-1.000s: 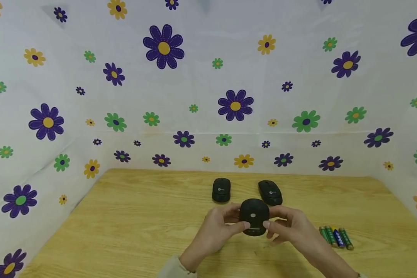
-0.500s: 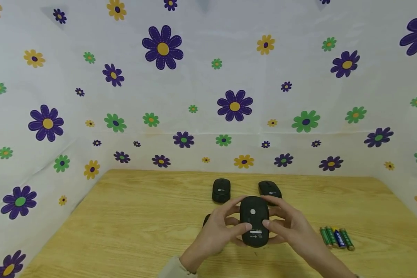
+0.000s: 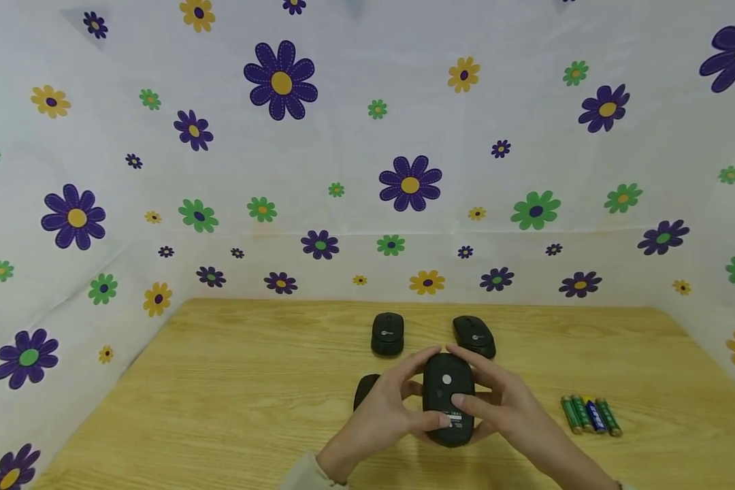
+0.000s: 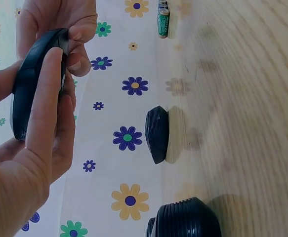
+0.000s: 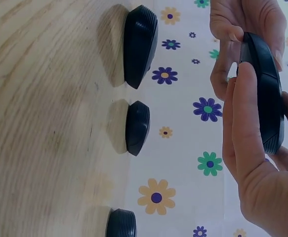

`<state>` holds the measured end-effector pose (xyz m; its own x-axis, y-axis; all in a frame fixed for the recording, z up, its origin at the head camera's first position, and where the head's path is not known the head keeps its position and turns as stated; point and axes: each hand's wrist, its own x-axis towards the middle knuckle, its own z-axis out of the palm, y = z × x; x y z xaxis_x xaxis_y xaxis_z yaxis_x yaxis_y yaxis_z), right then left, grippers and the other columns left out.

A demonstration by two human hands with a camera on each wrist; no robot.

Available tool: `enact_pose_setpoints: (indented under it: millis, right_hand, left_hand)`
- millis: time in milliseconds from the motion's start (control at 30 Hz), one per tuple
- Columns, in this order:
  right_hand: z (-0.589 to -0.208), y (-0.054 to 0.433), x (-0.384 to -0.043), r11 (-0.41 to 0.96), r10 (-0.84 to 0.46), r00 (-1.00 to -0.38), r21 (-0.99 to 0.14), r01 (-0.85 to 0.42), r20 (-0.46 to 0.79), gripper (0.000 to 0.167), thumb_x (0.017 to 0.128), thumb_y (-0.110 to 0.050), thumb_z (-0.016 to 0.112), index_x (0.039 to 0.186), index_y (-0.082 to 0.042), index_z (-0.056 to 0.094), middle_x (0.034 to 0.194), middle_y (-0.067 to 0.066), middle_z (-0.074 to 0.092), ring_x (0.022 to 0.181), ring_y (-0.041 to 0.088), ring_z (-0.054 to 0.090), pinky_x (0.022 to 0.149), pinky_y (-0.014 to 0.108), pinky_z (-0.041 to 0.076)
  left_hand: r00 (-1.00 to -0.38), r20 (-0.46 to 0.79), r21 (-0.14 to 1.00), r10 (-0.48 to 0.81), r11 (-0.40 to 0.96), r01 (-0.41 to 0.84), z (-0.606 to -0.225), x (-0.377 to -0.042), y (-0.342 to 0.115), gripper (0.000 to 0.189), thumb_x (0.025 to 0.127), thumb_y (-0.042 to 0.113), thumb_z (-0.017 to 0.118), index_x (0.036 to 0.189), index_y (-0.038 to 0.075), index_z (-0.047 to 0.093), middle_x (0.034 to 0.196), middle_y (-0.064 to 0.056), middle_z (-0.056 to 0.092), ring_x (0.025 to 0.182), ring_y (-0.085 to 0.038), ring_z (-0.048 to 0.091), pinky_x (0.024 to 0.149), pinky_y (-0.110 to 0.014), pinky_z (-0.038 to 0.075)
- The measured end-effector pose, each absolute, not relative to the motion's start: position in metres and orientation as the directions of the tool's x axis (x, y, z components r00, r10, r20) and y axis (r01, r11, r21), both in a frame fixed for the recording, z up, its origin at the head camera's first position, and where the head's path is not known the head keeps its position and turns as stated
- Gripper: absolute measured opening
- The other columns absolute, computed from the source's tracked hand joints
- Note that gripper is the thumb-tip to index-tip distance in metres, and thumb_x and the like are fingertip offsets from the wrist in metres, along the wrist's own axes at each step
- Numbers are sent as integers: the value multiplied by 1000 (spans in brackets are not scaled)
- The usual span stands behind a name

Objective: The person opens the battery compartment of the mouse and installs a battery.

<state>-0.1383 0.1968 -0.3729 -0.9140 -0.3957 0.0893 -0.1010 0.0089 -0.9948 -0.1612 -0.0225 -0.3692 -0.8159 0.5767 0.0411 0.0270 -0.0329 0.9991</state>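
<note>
Between my two hands a black computer mouse [image 3: 450,381] is held up off the table, its underside with a pale round spot and a small label facing the head camera. My left hand [image 3: 384,407] grips its left side, thumb across the lower underside near the label. From the right side my right hand [image 3: 503,403] grips the same mouse, thumb pressed on the middle of the underside. Both wrist views show fingers wrapped along the edges of the mouse [image 4: 27,89]. Another black mouse [image 3: 365,389] lies partly hidden behind my left hand.
Two more black mice, a left one [image 3: 388,334] and a right one [image 3: 474,336], lie on the wooden table [image 3: 251,381] beyond my hands. Several green batteries [image 3: 571,414] and a blue battery [image 3: 595,416] lie in a row at the right. A flowered cloth [image 3: 343,136] hangs behind and at the sides.
The held mouse has tilted so its underside now faces the head camera more fully. My right thumb has shifted inward over the underside, and my left thumb has slid lower toward the label.
</note>
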Motion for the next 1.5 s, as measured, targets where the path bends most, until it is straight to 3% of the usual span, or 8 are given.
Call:
enact_pose_setpoints:
  millis: [600, 1500]
  right_hand:
    - [-370, 193, -137, 84, -353, -936, -995, -51, 18, 64, 101, -7, 62, 156, -1, 30, 136, 36, 47, 100, 37, 68, 64, 47, 64]
    - [-368, 191, -133, 103, -309, -942, -980, -170, 130, 57, 100, -2, 61, 151, 3, 35, 132, 42, 48, 99, 43, 69, 60, 44, 64]
  left_hand:
    - [-807, 70, 998, 587, -40, 57, -371, -158, -22, 77, 82, -9, 75, 147, 24, 53, 144, -2, 49, 97, -22, 60, 64, -37, 64]
    - [-809, 76, 997, 583, -39, 65, -367, -158, -22, 76, 82, -10, 75, 147, 22, 53, 147, -3, 48, 102, -24, 59, 62, -39, 64]
